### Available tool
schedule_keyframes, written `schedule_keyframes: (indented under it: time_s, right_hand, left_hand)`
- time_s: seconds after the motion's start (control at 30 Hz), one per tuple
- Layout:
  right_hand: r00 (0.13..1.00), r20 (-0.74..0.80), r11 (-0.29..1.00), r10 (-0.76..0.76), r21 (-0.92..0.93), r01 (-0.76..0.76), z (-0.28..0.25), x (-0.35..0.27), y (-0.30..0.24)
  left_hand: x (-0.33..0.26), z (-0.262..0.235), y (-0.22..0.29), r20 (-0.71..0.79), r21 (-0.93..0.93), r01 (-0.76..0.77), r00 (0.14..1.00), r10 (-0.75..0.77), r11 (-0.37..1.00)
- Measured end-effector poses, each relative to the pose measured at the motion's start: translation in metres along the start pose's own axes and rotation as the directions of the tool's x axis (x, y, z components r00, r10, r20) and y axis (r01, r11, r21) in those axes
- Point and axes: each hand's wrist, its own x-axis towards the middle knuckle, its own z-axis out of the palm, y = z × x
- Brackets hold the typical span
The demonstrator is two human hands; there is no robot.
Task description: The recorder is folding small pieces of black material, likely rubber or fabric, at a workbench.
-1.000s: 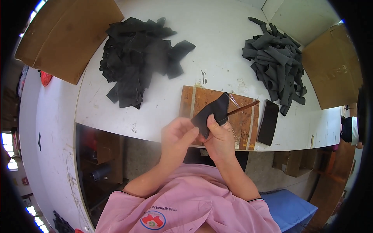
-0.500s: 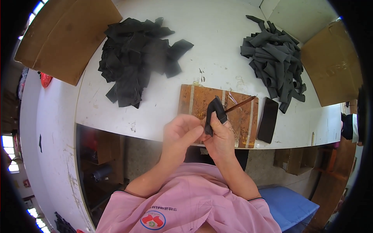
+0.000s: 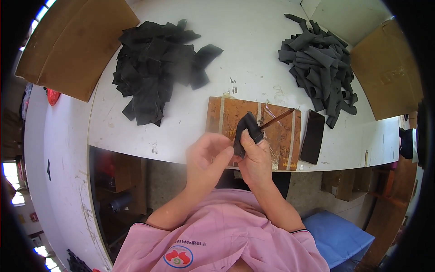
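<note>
A folded black fabric piece (image 3: pixel 248 124) is gripped in my right hand (image 3: pixel 256 159), the thumb pressed on its face. A thin brown stick (image 3: pixel 281 118) juts out to the upper right from beside that piece; its near end is hidden by the fabric and my fingers. My left hand (image 3: pixel 206 152) is curled, its thumb and fingertips pinched at the piece's lower left edge. Both hands are over the near part of a worn brown wooden board (image 3: pixel 217 115) with pale stripes.
A heap of flat black fabric pieces (image 3: pixel 152 68) lies at the far left of the white table (image 3: pixel 244 50). Rolled dark grey pieces (image 3: pixel 321 63) are piled at the far right. A black phone (image 3: pixel 312 136) rests beside the board. Cardboard boxes (image 3: pixel 74 45) flank both sides.
The black piece has tilted slightly leftward in my right hand, and more of its lower part shows. My left hand has shifted a little left. The whole view has moved slightly.
</note>
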Motion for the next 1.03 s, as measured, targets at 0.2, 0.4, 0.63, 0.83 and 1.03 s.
schedule_keyframes:
  time_s: [0.2,0.4,0.63,0.83,1.03]
  right_hand:
    - [0.999,-0.032,0.999,0.002,-0.036,-0.003,0.002,0.0,0.0]
    - [0.998,0.032,0.993,-0.05,-0.102,0.053,-0.001,-0.001,0.002]
    - [0.988,0.085,0.898,0.131,-0.433,-0.082,-0.013,0.0,-0.008]
    - [0.831,0.388,0.108,-0.398,-0.88,0.463,-0.026,-0.023,-0.028]
    - [0.631,0.587,0.031,-0.507,-0.719,0.694,-0.035,-0.007,-0.009]
  left_hand:
    - [0.002,-0.002,0.002,0.006,0.013,-0.008,1.0,0.007,1.0]
    - [0.005,-0.006,-0.003,-0.016,0.031,0.035,0.999,-0.035,0.999]
    - [0.006,-0.009,-0.005,-0.005,-0.03,0.058,0.998,-0.058,0.998]
    - [0.011,-0.018,-0.009,-0.066,0.26,-0.067,0.994,0.087,0.963]
    - [0.009,-0.005,-0.03,0.039,0.48,-0.15,0.988,0.15,0.864]
